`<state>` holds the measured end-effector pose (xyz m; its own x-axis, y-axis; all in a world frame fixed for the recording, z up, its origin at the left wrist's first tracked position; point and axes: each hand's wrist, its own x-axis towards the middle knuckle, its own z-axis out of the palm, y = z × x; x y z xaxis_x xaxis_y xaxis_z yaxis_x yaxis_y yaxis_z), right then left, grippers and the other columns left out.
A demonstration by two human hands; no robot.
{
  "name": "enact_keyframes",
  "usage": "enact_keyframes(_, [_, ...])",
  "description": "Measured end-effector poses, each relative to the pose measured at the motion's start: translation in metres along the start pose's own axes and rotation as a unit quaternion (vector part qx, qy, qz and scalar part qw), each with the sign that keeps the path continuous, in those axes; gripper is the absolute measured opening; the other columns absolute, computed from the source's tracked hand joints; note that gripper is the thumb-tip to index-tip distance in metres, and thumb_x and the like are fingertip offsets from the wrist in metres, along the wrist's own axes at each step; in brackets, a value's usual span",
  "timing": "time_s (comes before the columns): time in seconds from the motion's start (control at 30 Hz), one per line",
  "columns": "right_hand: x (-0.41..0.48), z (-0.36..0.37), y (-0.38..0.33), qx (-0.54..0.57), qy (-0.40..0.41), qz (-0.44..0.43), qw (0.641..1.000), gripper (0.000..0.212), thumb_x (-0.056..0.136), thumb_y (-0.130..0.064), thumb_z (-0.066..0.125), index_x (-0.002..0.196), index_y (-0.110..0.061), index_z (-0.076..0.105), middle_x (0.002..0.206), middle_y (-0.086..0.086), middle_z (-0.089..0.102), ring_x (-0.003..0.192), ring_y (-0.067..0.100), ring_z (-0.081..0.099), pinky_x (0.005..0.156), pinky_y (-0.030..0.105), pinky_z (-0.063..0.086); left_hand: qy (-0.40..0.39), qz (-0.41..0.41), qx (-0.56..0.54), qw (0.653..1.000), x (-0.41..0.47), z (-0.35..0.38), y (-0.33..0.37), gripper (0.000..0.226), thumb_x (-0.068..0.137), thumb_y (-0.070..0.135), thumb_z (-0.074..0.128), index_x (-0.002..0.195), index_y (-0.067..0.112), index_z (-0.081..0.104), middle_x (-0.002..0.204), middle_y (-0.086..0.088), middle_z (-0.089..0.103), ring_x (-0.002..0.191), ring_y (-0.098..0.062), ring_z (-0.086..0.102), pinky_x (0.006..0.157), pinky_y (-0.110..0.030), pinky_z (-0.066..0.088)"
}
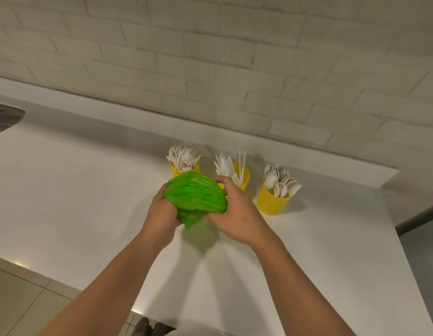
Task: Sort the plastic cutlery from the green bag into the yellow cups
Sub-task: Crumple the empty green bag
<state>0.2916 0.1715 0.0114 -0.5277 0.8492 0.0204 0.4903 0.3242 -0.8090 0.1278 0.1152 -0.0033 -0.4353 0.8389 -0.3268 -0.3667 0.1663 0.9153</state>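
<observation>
A crumpled green bag is held above the white counter between both hands. My left hand grips its lower left side, and my right hand grips its right side with curled fingers. Behind the bag stand three yellow cups. The left cup is full of white forks. The middle cup holds white knives and is partly hidden by my right hand. The right cup holds white spoons. What is inside the bag cannot be seen.
The white counter ends at a brick wall behind the cups and drops off at the front left edge to a tiled floor. A dark sink edge shows at the far left.
</observation>
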Motion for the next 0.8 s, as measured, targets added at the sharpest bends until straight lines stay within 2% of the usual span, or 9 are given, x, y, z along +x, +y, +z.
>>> enact_keyframes(0.1, [-0.008,0.006,-0.002,0.145,-0.096,0.011,0.985,0.089,0.078,-0.046,0.085,0.146,-0.050,0.027,0.142,-0.015,0.053,0.132,0.002,0.051,0.104,0.029,0.050,-0.079,0.029,-0.017,0.996,-0.011,0.012,0.003,0.041,0.091,0.012,0.060,0.132,0.017,0.063,0.119,-0.016,0.073,0.102,-0.029,0.073,0.080,-0.043,0.060])
enact_keyframes(0.17, [-0.016,0.003,-0.006,0.235,-0.179,0.046,0.954,0.084,0.086,-0.039,0.080,0.143,-0.053,0.020,0.144,-0.017,0.051,0.130,0.000,0.054,0.093,0.024,0.055,-0.117,0.018,-0.052,0.992,-0.018,0.014,0.005,0.050,0.084,0.020,0.064,0.133,0.012,0.062,0.125,-0.020,0.070,0.112,-0.034,0.069,0.093,-0.049,0.058])
enact_keyframes(0.27, [-0.024,-0.002,-0.002,0.286,-0.198,0.058,0.936,0.087,0.072,-0.061,0.081,0.137,-0.064,0.023,0.141,-0.014,0.055,0.126,0.015,0.061,0.080,0.037,0.061,-0.157,-0.026,-0.159,0.974,-0.028,0.012,0.015,0.077,0.066,0.035,0.080,0.131,-0.002,0.061,0.123,-0.027,0.064,0.111,-0.040,0.062,0.092,-0.049,0.054])
enact_keyframes(0.37, [-0.024,-0.008,0.001,0.382,-0.204,0.066,0.899,0.082,0.075,-0.076,0.068,0.144,-0.067,0.024,0.149,-0.014,0.050,0.129,0.025,0.060,0.082,0.049,0.060,-0.141,-0.036,-0.186,0.972,-0.033,0.014,0.025,0.063,0.088,0.049,0.062,0.129,0.001,0.066,0.126,-0.024,0.069,0.112,-0.034,0.068,0.096,-0.045,0.053])
enact_keyframes(0.43, [-0.021,-0.010,0.001,0.428,-0.133,0.093,0.889,0.058,0.090,-0.068,0.054,0.144,-0.064,0.033,0.146,-0.010,0.054,0.121,0.024,0.065,0.085,0.051,0.060,-0.098,0.003,-0.093,0.991,-0.031,0.017,0.028,0.041,0.093,0.025,0.065,0.129,0.003,0.066,0.123,-0.023,0.071,0.110,-0.035,0.071,0.092,-0.043,0.055])
enact_keyframes(0.53, [-0.012,-0.014,0.012,0.279,0.056,0.061,0.957,0.050,0.096,-0.044,0.066,0.138,-0.061,0.045,0.142,-0.005,0.054,0.117,0.019,0.065,0.093,0.042,0.060,-0.114,0.013,-0.028,0.993,-0.033,0.018,0.030,0.047,0.083,-0.008,0.069,0.128,0.004,0.066,0.117,-0.025,0.072,0.103,-0.037,0.073,0.082,-0.040,0.061])
enact_keyframes(0.63, [-0.013,-0.017,0.017,0.219,0.003,0.000,0.976,0.069,0.096,-0.019,0.070,0.144,-0.058,0.040,0.148,-0.015,0.049,0.129,0.010,0.056,0.103,0.036,0.053,-0.223,-0.022,-0.086,0.971,-0.040,0.020,0.037,0.064,0.070,-0.006,0.060,0.132,0.008,0.065,0.115,-0.024,0.072,0.097,-0.036,0.072,0.078,-0.041,0.062])
enact_keyframes(0.7, [-0.018,-0.017,0.013,0.333,-0.064,-0.001,0.941,0.069,0.096,-0.001,0.066,0.142,-0.048,0.046,0.137,-0.007,0.063,0.121,0.014,0.063,0.096,0.040,0.057,-0.291,-0.035,-0.088,0.952,-0.043,0.023,0.041,0.076,0.065,-0.008,0.053,0.138,0.013,0.063,0.120,-0.021,0.071,0.097,-0.035,0.071,0.080,-0.042,0.062])
enact_keyframes(0.8, [-0.018,-0.015,0.008,0.396,-0.029,0.033,0.917,0.047,0.093,0.009,0.063,0.131,-0.020,0.062,0.117,0.012,0.074,0.101,0.027,0.070,0.076,0.041,0.060,-0.355,-0.007,-0.027,0.934,-0.046,0.024,0.048,0.089,0.064,-0.012,0.049,0.143,0.028,0.059,0.136,-0.014,0.066,0.106,-0.035,0.067,0.086,-0.041,0.059])
